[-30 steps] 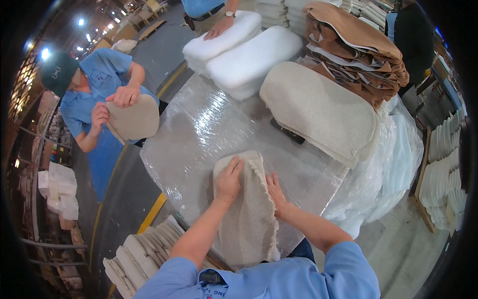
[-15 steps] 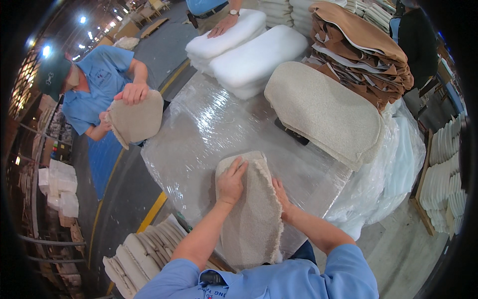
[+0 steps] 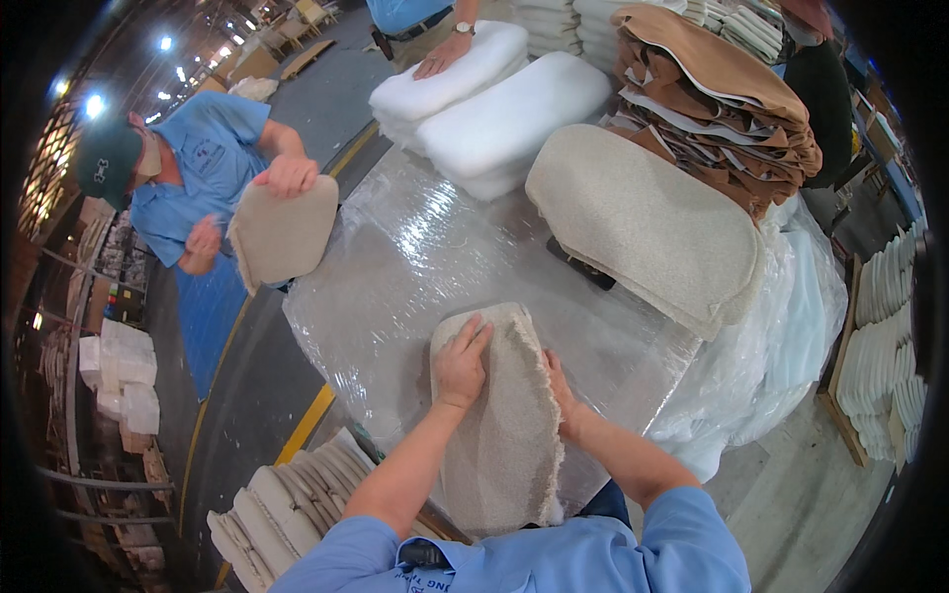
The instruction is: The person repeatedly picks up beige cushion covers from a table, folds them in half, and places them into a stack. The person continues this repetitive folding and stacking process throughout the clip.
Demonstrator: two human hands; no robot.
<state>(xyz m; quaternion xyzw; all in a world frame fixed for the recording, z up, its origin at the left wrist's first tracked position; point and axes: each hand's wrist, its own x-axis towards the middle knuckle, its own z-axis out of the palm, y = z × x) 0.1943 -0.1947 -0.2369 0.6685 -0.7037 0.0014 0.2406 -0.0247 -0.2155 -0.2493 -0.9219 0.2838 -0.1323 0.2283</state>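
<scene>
A beige fabric cushion cover [image 3: 499, 445] lies lengthwise in front of me on the plastic-covered table [image 3: 395, 287]. A ragged, frayed edge runs down its right side. My left hand [image 3: 463, 366] rests flat on the upper part of the cover, fingers spread and holding nothing. Against the frayed edge is my right hand [image 3: 561, 393], its fingers stretched out along the side; the thumb is hidden. Farther back on the right, a stack of matching beige covers [image 3: 643, 217] lies over a dark object [image 3: 580, 262] that shows only at one edge.
White batting pads [image 3: 509, 119] and a pile of brown fabric covers [image 3: 717, 74] fill the far side. On the left a co-worker [image 3: 203, 158] handles a beige piece [image 3: 287, 232]; another person's hand [image 3: 445, 54] rests on the batting. Stacked cushions [image 3: 287, 504] stand lower left, plastic wrap [image 3: 761, 346] right.
The co-worker on the left has taken one hand off the beige piece, which has shifted slightly right. My hands and the cover under them stay nearly still.
</scene>
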